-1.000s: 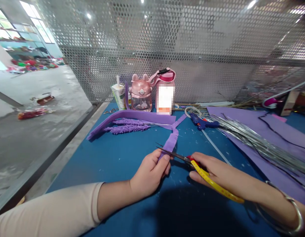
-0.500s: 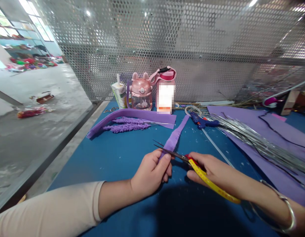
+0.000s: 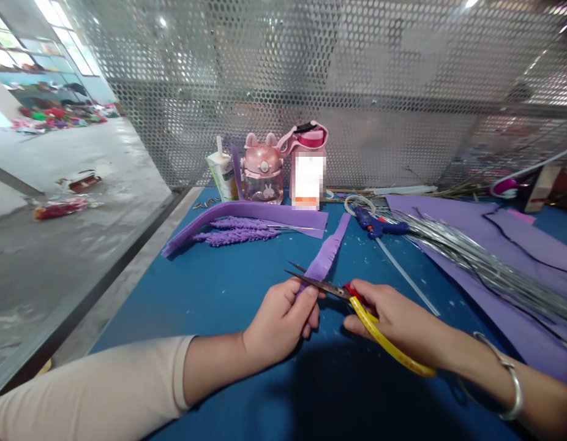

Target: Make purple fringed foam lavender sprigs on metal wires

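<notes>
My left hand [image 3: 283, 315] pinches the near end of a purple foam strip [image 3: 324, 260], its edge cut into a fringe, between thumb and fingers. The strip slants away from me over the blue table. My right hand [image 3: 379, 312] is closed around scissors [image 3: 332, 290] with yellow-wrapped and red handles. Their blades point left, slightly parted, and cross the strip just above my left thumb. Beyond my hands lie a longer purple strip [image 3: 265, 214] and purple fringed flower sprigs [image 3: 240, 236] on wire stems.
A blue glue gun [image 3: 378, 226] with a glue stick lies right of the strip. Wire stems [image 3: 471, 263] rest on purple sheets [image 3: 449, 226]. A drink carton [image 3: 225, 177], a rabbit-eared bottle [image 3: 264, 168] and a pink bottle [image 3: 308, 141] stand before a perforated metal panel [image 3: 357, 73].
My right hand and the scissors handles have shifted slightly left. The blades remain across the strip, and my left hand stays in place.
</notes>
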`<state>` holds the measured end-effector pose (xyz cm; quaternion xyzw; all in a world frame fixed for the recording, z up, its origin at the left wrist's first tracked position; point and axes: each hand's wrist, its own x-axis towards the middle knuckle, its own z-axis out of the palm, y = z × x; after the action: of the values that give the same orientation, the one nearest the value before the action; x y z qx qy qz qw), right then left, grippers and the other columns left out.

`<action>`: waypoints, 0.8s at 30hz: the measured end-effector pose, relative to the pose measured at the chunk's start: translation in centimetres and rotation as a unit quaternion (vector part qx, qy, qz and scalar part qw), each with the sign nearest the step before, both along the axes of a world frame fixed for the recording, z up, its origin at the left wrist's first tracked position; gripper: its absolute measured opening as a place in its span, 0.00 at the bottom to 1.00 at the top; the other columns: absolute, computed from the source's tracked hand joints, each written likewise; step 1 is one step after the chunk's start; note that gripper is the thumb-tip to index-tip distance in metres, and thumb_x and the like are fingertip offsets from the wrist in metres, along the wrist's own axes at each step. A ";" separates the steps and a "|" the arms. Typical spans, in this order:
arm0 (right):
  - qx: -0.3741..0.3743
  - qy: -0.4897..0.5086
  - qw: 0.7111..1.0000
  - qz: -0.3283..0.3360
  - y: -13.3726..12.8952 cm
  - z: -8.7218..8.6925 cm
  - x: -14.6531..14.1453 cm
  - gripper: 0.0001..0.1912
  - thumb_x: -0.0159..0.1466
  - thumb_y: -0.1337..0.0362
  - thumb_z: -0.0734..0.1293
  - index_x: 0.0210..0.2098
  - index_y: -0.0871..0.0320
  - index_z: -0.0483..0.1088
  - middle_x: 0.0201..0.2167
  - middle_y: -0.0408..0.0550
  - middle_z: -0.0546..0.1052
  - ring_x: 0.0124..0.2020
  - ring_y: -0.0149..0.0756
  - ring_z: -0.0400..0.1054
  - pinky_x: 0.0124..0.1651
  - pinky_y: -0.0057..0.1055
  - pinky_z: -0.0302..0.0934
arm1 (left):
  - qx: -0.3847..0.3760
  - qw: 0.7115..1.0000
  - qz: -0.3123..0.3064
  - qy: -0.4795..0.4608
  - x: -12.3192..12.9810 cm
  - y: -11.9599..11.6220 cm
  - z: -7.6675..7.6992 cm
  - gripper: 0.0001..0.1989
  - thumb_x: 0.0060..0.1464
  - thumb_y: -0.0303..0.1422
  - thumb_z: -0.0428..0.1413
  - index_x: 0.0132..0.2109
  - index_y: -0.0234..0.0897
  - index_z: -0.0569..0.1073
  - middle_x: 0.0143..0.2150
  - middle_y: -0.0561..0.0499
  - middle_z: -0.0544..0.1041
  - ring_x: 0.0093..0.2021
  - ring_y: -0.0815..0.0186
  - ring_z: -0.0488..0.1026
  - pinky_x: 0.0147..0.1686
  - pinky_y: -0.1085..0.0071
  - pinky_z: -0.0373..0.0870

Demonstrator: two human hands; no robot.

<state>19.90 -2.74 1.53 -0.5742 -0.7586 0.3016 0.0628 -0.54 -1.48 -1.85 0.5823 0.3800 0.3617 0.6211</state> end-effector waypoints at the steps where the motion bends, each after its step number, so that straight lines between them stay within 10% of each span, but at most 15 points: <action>1: 0.000 0.002 1.000 0.001 0.0 0.0 0.0 0.20 0.58 0.46 0.63 0.27 0.56 0.56 0.22 0.39 0.63 0.22 0.29 0.53 0.23 0.26 0.44 | 0.000 1.000 0.000 -0.002 0.0 0.0 0.0 0.14 0.60 0.40 0.45 0.38 0.34 0.67 0.19 0.57 0.66 0.16 0.75 0.60 0.17 0.78 0.57; 24: 0.038 -0.051 0.998 0.005 0.2 0.2 0.8 0.28 0.48 0.42 0.69 0.36 0.55 0.59 0.26 0.42 0.69 0.24 0.33 0.60 0.25 0.27 0.50 | -0.044 0.999 -0.004 -0.023 0.0 0.4 0.0 0.15 0.58 0.43 0.46 0.37 0.34 0.67 0.21 0.55 0.69 0.16 0.75 0.63 0.14 0.80 0.54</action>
<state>20.68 -2.54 1.70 -0.5818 -0.7749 0.2431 0.0448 -0.52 -1.05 -1.80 0.5475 0.3787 0.3558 0.6559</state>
